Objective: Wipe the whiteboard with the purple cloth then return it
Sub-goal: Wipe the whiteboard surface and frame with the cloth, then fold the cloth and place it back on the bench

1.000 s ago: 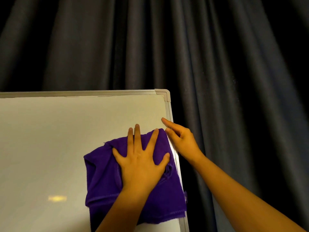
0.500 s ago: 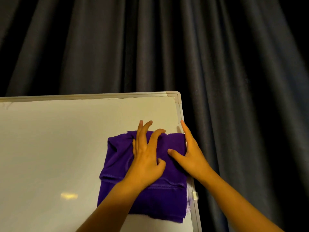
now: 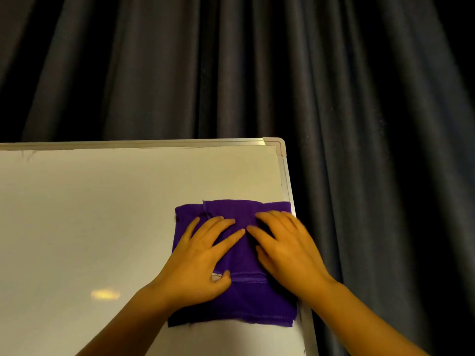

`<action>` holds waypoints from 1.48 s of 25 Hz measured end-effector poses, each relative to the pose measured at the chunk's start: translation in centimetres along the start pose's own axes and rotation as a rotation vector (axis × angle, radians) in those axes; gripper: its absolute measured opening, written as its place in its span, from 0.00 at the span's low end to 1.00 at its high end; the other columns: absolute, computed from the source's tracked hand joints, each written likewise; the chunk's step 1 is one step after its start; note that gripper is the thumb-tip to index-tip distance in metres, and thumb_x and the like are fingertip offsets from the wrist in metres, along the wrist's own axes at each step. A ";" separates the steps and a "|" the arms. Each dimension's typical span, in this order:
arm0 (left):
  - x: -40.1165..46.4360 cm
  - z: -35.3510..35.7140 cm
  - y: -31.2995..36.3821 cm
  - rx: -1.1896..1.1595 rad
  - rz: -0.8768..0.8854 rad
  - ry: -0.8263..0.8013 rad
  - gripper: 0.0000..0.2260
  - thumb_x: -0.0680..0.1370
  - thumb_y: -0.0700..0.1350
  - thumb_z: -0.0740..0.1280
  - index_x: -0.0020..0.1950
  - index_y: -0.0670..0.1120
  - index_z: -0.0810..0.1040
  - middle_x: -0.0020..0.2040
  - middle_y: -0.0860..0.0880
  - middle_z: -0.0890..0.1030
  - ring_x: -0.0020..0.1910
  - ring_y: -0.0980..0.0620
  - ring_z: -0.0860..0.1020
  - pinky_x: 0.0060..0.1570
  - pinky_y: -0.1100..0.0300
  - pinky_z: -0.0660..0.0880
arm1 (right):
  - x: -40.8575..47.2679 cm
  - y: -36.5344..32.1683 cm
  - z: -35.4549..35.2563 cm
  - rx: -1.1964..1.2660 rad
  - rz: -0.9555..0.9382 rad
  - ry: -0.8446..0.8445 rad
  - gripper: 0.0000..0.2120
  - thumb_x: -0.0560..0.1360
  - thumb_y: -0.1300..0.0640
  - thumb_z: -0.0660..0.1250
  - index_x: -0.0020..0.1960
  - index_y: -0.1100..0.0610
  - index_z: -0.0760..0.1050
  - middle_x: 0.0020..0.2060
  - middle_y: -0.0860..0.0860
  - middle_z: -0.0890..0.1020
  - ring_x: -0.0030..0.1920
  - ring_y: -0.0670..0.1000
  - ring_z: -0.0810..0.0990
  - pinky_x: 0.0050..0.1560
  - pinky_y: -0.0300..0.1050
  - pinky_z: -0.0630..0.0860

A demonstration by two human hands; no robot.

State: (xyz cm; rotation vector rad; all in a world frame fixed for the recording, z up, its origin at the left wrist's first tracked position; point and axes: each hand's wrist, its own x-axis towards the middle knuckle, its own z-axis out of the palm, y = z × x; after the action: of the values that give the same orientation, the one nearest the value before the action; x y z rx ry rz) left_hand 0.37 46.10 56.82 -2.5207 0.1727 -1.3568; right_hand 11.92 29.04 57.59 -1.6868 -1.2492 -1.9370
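The purple cloth [image 3: 244, 299] lies folded flat on the whiteboard [image 3: 90, 214], against its right edge. My left hand [image 3: 203, 258] presses flat on the cloth's left half, fingers spread and pointing up-right. My right hand [image 3: 288, 247] lies flat on the cloth's right half, fingers spread toward the upper left. Both palms press the cloth; neither hand closes around it. The cloth's lower edge sticks out below both wrists.
The whiteboard has a silver frame [image 3: 282, 150] with a rounded top-right corner. A dark pleated curtain [image 3: 257, 73] hangs behind and to the right of the board. A lamp reflection [image 3: 105, 294] glints on the board's lower left.
My right hand moved from the board's right frame onto the cloth. The cloth went from rumpled to a neater folded square near the right edge. My left hand's fingers spread flat again.
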 end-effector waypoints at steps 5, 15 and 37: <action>-1.2 -0.8 -0.1 0.007 -0.074 -0.047 0.37 0.71 0.60 0.66 0.75 0.57 0.50 0.76 0.55 0.54 0.74 0.54 0.52 0.70 0.57 0.56 | -1.7 -1.6 -1.2 -0.050 -0.034 -0.283 0.35 0.66 0.37 0.68 0.67 0.55 0.70 0.66 0.56 0.75 0.65 0.56 0.74 0.63 0.54 0.69; -2.8 -2.6 3.6 0.085 -0.123 -0.270 0.18 0.79 0.48 0.57 0.69 0.50 0.64 0.66 0.49 0.70 0.64 0.50 0.68 0.57 0.57 0.71 | -1.6 -5.8 -4.0 -0.041 -0.018 -0.471 0.07 0.67 0.56 0.73 0.43 0.57 0.79 0.37 0.52 0.81 0.38 0.51 0.78 0.31 0.40 0.72; 0.2 -14.5 11.3 -0.610 0.091 -0.725 0.09 0.72 0.41 0.71 0.51 0.45 0.82 0.49 0.45 0.82 0.48 0.46 0.80 0.45 0.59 0.79 | 3.0 -4.1 -23.6 0.164 0.443 -1.117 0.08 0.68 0.54 0.73 0.46 0.55 0.82 0.37 0.48 0.80 0.36 0.45 0.78 0.34 0.33 0.76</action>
State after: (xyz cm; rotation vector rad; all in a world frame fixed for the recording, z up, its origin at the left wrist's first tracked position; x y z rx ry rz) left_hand -11.32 32.61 61.28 -3.2583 0.6056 -0.2990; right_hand -7.35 14.76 59.98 -2.7361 -1.0821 -0.5455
